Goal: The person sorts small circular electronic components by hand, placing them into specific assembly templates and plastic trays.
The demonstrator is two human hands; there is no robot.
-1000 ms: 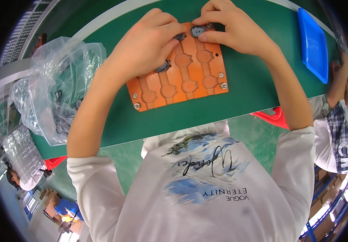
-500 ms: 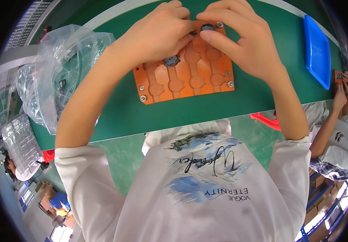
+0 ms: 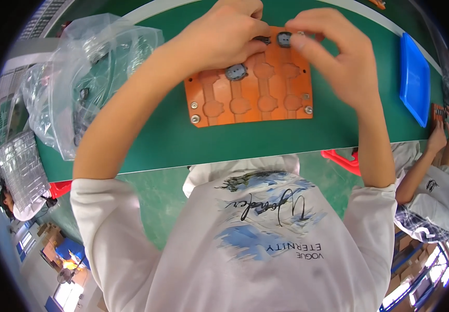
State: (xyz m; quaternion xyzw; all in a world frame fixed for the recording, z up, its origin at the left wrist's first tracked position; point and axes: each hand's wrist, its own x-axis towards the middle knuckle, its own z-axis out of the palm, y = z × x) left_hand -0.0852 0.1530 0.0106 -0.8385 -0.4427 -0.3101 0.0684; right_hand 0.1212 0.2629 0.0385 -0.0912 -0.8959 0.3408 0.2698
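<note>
Table (image 3: 339,125), green, running beneath the rest. Bag (image 3: 53,99), clear plastic, crumpled, beside the left forearm (image 3: 131,99); loose enough, by the look of it, to snag that arm on a leftward swing. Board (image 3: 224,93), orange, on the table below both hands, with round recesses joined by channels. Tray (image 3: 415,83), blue, toward the table's right end, well apart from the board. Left hand (image 3: 224,36), over the board's upper left, blocking sight of the recesses there; fingertips bunched at a dark part, whether pinching it cannot be told. Right hand (image 3: 341,57), at the upper right; thumb and forefinger slightly parted, beside a second part (image 3: 284,39). Third part (image 3: 236,72), grey, just below the left hand; a dragging wrist could unseat it. Screws (image 3: 195,119), silver, at the lower corners; knocking them could jolt the board and shift the parts.
</note>
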